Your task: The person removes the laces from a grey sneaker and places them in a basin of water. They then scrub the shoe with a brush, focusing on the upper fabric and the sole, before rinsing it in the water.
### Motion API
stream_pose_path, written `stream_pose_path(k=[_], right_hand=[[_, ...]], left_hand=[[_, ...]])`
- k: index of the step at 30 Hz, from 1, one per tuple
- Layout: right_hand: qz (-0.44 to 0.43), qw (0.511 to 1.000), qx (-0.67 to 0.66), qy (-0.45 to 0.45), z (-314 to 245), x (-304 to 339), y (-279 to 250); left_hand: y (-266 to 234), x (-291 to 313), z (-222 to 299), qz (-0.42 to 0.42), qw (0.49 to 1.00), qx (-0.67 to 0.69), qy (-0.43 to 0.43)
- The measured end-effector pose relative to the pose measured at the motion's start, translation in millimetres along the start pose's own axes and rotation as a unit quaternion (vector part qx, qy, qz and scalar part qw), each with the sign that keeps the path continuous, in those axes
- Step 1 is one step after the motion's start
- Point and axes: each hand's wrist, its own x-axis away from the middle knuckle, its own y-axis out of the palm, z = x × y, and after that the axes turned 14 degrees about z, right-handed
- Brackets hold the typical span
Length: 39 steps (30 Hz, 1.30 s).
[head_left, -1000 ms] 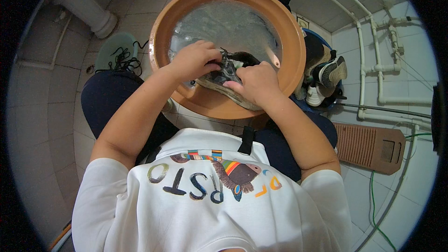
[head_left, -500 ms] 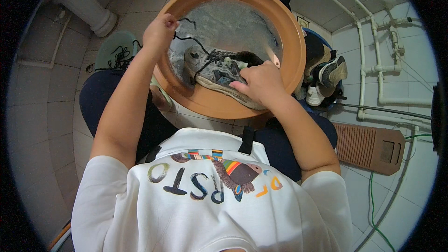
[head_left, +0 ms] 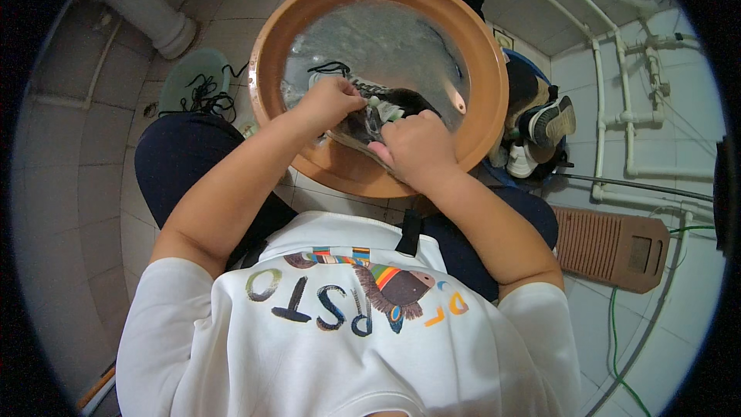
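Note:
A grey and black sneaker leans at the near side of a large orange-brown basin that holds cloudy water. My right hand grips the shoe's near side by its opening, thumb lying along the outside. At the lacing, my left hand is closed in a pinch on the black shoelace, part of which loops over the toe end. Exactly what sits between those fingertips is partly hidden. A pale tongue or lining shows between the two hands.
Left of the basin, a pale green bowl holds loose black laces. On the right stand a blue tub with several shoes and a brown washboard. White pipes line the wall; a green hose trails over the tiles.
My left hand has moved right and nearer, from the basin's left rim with the lace stretched out, to the shoe's lacing. My right hand has shifted slightly left on the shoe.

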Motion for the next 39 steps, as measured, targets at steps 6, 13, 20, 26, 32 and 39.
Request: stream_pose_path(k=[6, 13, 20, 26, 32, 39], right_hand=[[0.022, 1.0, 0.006, -0.016, -5.4, 1.6, 1.0], [0.013, 1.0, 0.011, -0.025, -8.7, -0.1, 0.6], [0.047, 0.998, 0.004, -0.043, -11.6, 1.2, 2.0], [-0.004, 1.0, 0.019, -0.019, -9.8, -1.4, -4.8], [0.022, 0.998, 0.031, -0.051, -14.0, 0.3, 4.3], [0.008, 0.999, 0.027, -0.042, -19.1, 0.4, 9.3]], left_hand=[[8.2, -0.4, -12.3, 0.039, 0.996, -0.012, 0.076], [-6.5, -1.4, 10.0, -0.022, 0.997, -0.069, -0.002], [-9.5, -7.9, 1.3, -0.096, 0.99, 0.055, -0.081], [-3.7, 7.7, 9.5, 0.044, 0.972, -0.161, 0.166], [-4.1, 2.9, 9.4, 0.09, 0.967, -0.122, 0.203], [0.3, -4.8, 2.0, 0.078, 0.983, -0.09, 0.139]])
